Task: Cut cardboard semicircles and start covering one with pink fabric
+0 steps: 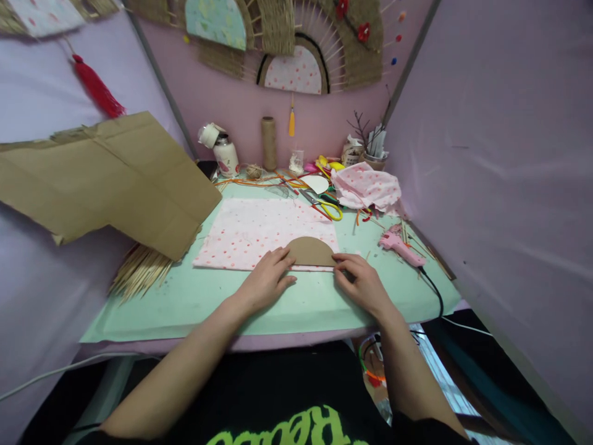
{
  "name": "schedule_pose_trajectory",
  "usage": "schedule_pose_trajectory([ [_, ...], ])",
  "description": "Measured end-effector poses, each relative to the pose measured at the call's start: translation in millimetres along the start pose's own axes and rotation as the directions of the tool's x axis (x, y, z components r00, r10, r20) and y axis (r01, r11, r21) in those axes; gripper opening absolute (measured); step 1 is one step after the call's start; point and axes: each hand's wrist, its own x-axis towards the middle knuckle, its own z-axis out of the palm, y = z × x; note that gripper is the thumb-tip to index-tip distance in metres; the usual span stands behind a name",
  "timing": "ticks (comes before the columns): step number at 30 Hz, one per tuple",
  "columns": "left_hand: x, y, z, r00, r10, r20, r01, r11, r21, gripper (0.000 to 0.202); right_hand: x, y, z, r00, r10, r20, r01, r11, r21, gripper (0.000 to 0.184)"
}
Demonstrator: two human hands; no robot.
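A brown cardboard half-circle (311,251) lies on the near edge of a pink dotted cloth (259,230) spread on the pale green table (194,303). My left hand (267,281) rests flat with fingers stretched out, its fingertips touching the half-circle's left corner. My right hand (362,282) lies on the table at the half-circle's right corner, fingers extended and pressing its edge. Neither hand holds anything.
A big folded cardboard sheet (115,176) overhangs the left, with a bundle of thin sticks (139,272) under it. A pink glue gun (401,246) with a black cord lies right. Yellow-handled scissors (330,209), crumpled pink cloth (365,185), a twine spool (269,143) and jars stand behind.
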Motion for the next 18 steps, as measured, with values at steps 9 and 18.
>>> schedule_pose_trajectory([
  [9, -2.6, -4.6, 6.1, 0.993, -0.021, -0.12, 0.017, 0.999, -0.032, 0.036, -2.6, -0.5, 0.1, 0.992, 0.075, -0.099, -0.085, 0.992, -0.098, 0.013],
  [18, 1.5, -3.4, 0.3, 0.987, -0.087, -0.135, 0.08, 0.995, -0.053, 0.036, -4.5, -0.1, -0.9, 0.985, 0.11, -0.137, -0.121, 0.99, -0.074, 0.016],
])
